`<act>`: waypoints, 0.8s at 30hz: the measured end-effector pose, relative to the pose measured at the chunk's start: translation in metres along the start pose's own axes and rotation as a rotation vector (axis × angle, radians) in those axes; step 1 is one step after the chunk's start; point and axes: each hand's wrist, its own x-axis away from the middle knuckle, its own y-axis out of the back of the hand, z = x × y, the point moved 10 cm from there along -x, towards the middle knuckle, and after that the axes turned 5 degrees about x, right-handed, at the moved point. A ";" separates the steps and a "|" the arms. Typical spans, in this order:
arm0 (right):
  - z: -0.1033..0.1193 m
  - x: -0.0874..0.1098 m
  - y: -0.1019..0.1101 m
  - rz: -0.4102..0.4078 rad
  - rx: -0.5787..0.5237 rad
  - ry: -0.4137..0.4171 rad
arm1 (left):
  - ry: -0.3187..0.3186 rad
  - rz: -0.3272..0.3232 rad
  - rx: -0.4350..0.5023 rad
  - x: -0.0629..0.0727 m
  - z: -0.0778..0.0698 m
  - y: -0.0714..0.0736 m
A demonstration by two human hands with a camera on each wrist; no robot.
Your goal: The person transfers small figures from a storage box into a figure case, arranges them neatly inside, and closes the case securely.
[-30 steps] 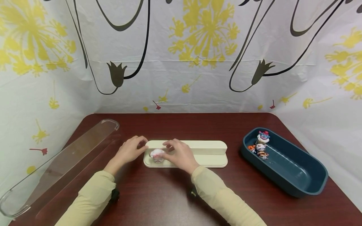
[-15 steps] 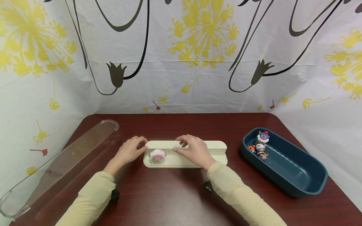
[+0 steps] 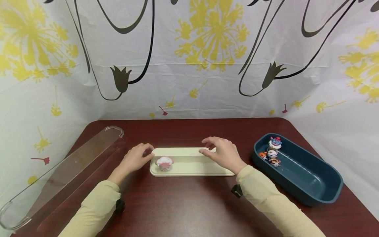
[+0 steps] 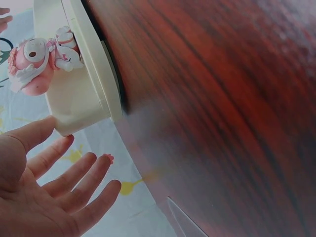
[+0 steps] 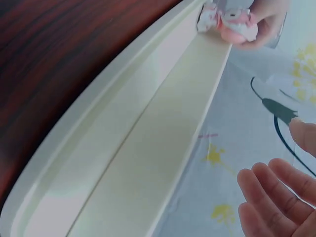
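One figurine, pink and white with a rounded head, is stood upright on the lower step at the left end of one long cream two-level stand with rounded ends [image 3: 192, 168], which is set across the middle of one glossy reddish-brown wooden worktop [image 3: 177, 207]. Two hands can be counted: by the left hand [image 3: 137, 158] the stand's left end is touched with the thumb, the fingers being spread wide and nothing being gripped; the right hand [image 3: 223, 152] is held near the stand's right end, apart from it, thumb and loosely bent fingers set wide, with nothing held. On the right, one dark blue oblong tray with rounded corners [image 3: 308, 171] is seen, in whose far left end at least four small multicoloured figurines [image 3: 275, 143] are clustered. On the left, one long clear plastic cover with rounded ends [image 3: 71, 171] is laid slantwise, well apart from the tray
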 end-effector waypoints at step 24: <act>-0.064 0.014 0.055 0.029 0.126 -0.061 | 0.006 -0.001 -0.003 -0.001 0.000 0.000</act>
